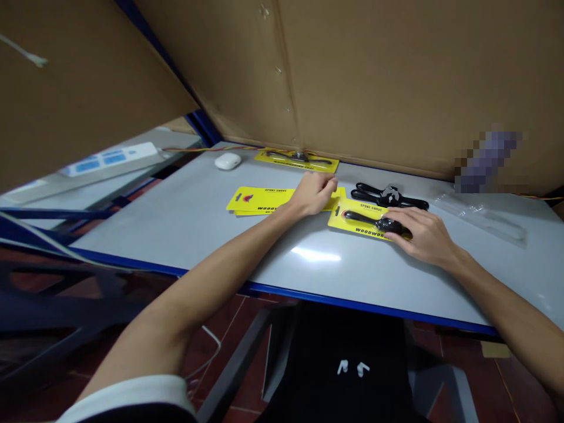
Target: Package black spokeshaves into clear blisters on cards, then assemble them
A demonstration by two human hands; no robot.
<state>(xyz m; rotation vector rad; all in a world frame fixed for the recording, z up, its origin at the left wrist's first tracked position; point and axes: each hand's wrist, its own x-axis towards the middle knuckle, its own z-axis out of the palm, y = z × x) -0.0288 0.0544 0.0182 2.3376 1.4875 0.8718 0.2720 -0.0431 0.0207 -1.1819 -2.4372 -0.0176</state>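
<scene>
My right hand [423, 235] is closed round the right end of a spokeshave [361, 217] lying on a yellow printed card [341, 225], fingers over the black tool and thumb along the near edge. To its left my left hand [314, 192] rests over a small stack of yellow spokeshave cards [264, 200]. Its fingers are curled in, and what they hold, if anything, is hidden. Just beyond my right hand lie black loose spokeshaves [390, 195], close together. Farther back sits another yellow card [277, 158] with a black spokeshave on it.
Clear plastic pieces [484, 217] lie at the table's right. A white rounded case [228, 161] sits at the back left. Brown cardboard panels [374, 76] wall off the back. A white power strip [114, 160] rests on a neighbouring surface; the grey table [176, 223] has a blue front edge.
</scene>
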